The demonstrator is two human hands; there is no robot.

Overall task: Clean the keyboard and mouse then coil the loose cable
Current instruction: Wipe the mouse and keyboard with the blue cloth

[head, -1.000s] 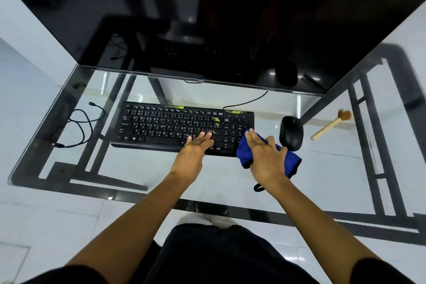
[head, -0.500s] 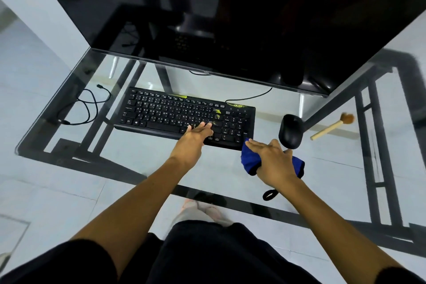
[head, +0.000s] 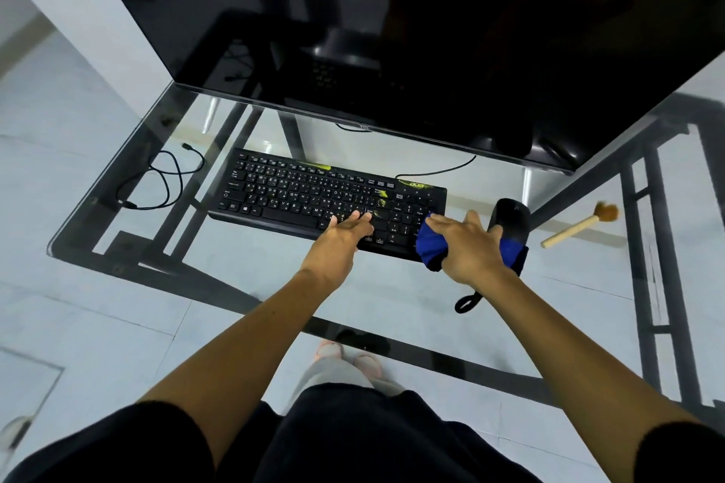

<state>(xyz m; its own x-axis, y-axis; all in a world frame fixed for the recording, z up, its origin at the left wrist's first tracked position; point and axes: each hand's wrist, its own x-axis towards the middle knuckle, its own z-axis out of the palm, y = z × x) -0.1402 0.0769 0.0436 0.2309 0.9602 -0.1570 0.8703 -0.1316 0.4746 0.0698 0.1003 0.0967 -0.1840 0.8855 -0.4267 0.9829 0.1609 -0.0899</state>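
Keyboard [head: 325, 204] centre of glass desk [head: 392, 286], long axis 9-to-3. Left hand [head: 339, 239] flat on keys, fingers together. Right hand [head: 469, 247] clamped on blue cloth [head: 429, 247] at 3 o'clock end, probably touching numpad edge. Mouse [head: 510, 222] just beyond at 3.

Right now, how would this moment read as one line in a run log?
left hand flat on black keyboard | right hand pressing blue cloth at keyboard's right end | black mouse alongside | loose black cable uncoiled

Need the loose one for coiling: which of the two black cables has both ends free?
The black cable left of the keyboard; both plugs lie free on the glass.
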